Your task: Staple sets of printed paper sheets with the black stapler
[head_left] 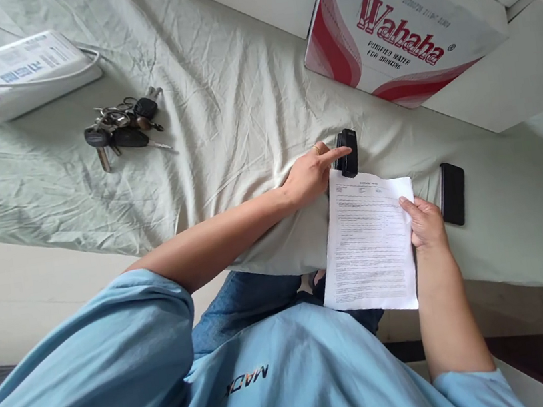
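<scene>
A black stapler (348,153) stands at the upper left corner of a printed paper sheaf (368,244); its front end overlaps the paper's top edge. My left hand (311,172) is on the stapler, the index finger stretched across its top and the other fingers curled at its side, partly hidden. On the paper's right edge, my right hand (424,219) pinches it with the thumb on top; the fingers beneath are out of sight. The paper hangs over the near edge of the cloth-covered surface, above my lap. Whether it is one sheet or several is hard to tell.
A Wahaha water carton (399,30) stands at the back right. Just right of my right hand lies a black phone-like object (453,194). A bunch of keys (126,126) and a white device with a cable (30,65) rest at the left on the wrinkled green cloth (216,97).
</scene>
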{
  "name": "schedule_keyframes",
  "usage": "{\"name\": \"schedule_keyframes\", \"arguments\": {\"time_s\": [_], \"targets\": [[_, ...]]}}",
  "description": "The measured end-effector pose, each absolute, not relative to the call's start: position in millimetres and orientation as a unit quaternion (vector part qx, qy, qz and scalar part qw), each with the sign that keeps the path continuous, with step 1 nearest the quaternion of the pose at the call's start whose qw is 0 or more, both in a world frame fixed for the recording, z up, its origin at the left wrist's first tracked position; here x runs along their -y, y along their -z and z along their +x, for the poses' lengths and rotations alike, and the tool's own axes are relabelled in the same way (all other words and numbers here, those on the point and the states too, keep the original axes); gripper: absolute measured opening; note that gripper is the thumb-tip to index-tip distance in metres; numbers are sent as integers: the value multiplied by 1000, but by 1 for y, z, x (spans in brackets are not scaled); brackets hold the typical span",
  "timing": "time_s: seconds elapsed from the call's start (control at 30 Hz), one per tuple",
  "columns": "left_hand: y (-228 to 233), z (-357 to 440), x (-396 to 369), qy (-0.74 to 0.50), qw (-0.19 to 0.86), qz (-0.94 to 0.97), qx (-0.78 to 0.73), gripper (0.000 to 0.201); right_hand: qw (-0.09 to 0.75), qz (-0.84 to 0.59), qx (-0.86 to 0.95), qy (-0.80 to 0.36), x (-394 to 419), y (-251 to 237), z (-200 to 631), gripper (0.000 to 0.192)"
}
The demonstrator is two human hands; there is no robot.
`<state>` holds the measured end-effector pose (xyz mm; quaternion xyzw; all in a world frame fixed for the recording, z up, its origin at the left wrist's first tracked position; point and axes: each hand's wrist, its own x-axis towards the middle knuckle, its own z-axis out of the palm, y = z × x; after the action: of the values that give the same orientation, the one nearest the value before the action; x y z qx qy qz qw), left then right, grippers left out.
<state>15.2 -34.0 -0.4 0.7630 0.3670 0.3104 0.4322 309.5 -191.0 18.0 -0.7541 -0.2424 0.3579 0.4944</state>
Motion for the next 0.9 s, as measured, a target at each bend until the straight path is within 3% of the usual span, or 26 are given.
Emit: {"name": "schedule_keyframes", "arguments": {"time_s": [0.47,0.67,0.83,0.9], "targets": [[-11,17,48,-158,285,879,-348,68,516,-746,251,-338,195,0,323,66],[-1,14,37,-239,370,843,-309,63,538,-731,304,-287,228,-4,321,64],[8,15,24,-328,455,764,-320,74,591,-715,283,-243,268,-26,312,55],[6,15,21,-331,497,728,-336,62,621,-701,275,-217,274,-35,307,49]]}}
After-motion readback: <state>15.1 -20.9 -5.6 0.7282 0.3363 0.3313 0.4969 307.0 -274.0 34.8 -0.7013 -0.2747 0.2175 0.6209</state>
